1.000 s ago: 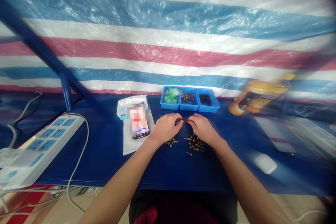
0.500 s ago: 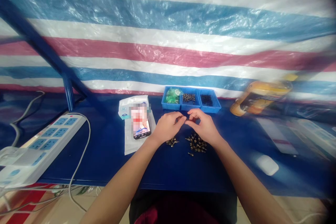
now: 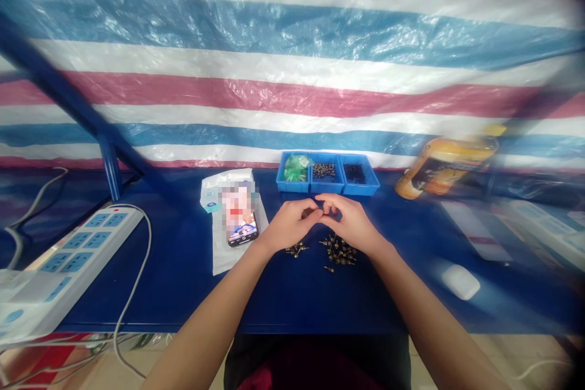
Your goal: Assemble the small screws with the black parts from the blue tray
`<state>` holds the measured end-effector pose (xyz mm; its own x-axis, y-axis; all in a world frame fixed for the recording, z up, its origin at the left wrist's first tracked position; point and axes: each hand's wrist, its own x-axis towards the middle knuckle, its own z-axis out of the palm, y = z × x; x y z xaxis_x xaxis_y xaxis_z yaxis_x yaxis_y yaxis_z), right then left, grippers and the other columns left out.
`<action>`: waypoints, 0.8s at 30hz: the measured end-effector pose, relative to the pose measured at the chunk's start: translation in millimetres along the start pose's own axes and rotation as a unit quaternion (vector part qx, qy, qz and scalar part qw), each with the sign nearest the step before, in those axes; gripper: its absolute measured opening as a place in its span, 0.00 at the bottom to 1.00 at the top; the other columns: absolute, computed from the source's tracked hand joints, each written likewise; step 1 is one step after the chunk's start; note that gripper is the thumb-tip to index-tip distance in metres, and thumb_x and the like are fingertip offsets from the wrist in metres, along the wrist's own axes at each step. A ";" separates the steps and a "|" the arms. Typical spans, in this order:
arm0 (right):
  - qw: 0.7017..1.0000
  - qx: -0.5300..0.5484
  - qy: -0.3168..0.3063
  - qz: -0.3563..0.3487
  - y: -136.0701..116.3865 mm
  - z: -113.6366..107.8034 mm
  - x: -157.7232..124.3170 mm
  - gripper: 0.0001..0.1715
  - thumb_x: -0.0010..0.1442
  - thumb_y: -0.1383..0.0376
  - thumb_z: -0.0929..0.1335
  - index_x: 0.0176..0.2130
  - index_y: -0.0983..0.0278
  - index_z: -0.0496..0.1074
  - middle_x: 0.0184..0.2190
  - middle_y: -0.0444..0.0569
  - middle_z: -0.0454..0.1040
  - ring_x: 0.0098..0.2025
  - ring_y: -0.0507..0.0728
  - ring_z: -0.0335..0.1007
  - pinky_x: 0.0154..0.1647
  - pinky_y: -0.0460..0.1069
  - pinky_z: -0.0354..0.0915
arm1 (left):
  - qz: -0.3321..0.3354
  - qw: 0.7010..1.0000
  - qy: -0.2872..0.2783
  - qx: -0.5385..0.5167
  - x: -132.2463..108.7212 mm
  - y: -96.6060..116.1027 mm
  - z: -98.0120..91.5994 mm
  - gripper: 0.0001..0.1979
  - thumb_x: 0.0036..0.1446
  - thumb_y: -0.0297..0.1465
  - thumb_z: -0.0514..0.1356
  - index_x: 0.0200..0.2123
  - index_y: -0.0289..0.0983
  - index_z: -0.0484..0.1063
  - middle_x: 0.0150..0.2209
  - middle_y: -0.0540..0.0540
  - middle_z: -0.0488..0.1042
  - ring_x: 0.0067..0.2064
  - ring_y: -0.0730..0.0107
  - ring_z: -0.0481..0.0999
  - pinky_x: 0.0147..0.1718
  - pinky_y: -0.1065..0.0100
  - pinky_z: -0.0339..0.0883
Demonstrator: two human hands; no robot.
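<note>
My left hand (image 3: 290, 223) and my right hand (image 3: 348, 223) meet fingertip to fingertip just above the blue table (image 3: 192, 280), both pinched on something too small to make out. Below my right hand lies a pile of small brass-coloured parts (image 3: 339, 251). A smaller cluster of the same parts (image 3: 296, 249) lies under my left wrist. Behind the hands stand three joined blue bins (image 3: 327, 174), one with green pieces, one with brass parts, one with dark parts.
A phone (image 3: 239, 220) lies on a white paper bag (image 3: 222, 247) left of my hands. A white power strip (image 3: 59, 259) with cables sits far left. A yellow bottle (image 3: 445, 167) and a white mouse-like object (image 3: 460, 281) are on the right. A striped tarp hangs behind.
My hands have come together from slightly apart; the fingertips now touch and are raised a little above the parts. The view shifted slightly.
</note>
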<state>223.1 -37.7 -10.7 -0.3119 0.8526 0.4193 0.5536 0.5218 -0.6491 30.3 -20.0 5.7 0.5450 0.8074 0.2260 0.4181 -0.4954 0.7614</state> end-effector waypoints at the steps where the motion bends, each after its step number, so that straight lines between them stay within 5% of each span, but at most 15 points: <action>1: 1.000 0.005 -0.002 0.005 0.0 -0.1 -0.1 0.21 0.62 0.59 0.69 0.54 0.56 0.69 0.34 0.45 0.73 0.35 0.55 0.68 0.40 0.50 0.66 | -0.001 1.000 0.006 -0.008 0.1 0.1 -0.1 0.14 0.66 0.37 0.53 0.33 0.37 0.74 0.30 0.52 0.75 0.31 0.73 0.71 0.31 0.72 0.60; 5: 0.999 0.003 -0.008 0.043 -1.1 -1.0 0.1 0.26 0.63 0.53 0.68 0.57 0.57 0.66 0.40 0.48 0.74 0.35 0.56 0.67 0.39 0.51 0.66 | -0.014 0.998 0.061 -0.025 0.6 -0.7 -0.5 0.13 0.65 0.37 0.54 0.32 0.37 0.72 0.28 0.52 0.73 0.29 0.74 0.69 0.31 0.72 0.60; 10: 0.998 0.039 -0.004 0.056 -7.8 -2.4 1.5 0.16 0.70 0.54 0.60 0.39 0.61 0.69 0.33 0.45 0.72 0.34 0.54 0.67 0.36 0.49 0.62 | -0.022 0.993 0.111 -0.046 1.2 -2.4 -1.0 0.13 0.65 0.38 0.55 0.34 0.37 0.72 0.27 0.52 0.71 0.29 0.74 0.67 0.31 0.72 0.60; 24: 0.976 0.178 0.032 0.121 -8.3 6.7 3.6 0.20 0.69 0.54 0.61 0.30 0.62 0.67 0.28 0.43 0.69 0.32 0.52 0.65 0.36 0.48 0.60 | -0.010 0.994 0.109 -0.031 0.6 -0.6 0.6 0.12 0.64 0.38 0.56 0.33 0.37 0.72 0.27 0.52 0.73 0.29 0.74 0.70 0.30 0.72 0.62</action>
<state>212.2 -38.8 -8.1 -0.1502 0.9546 0.2571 0.2986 0.2917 -0.9087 30.8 -19.4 5.0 0.3638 0.8707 0.3309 0.3776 -0.4626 0.8021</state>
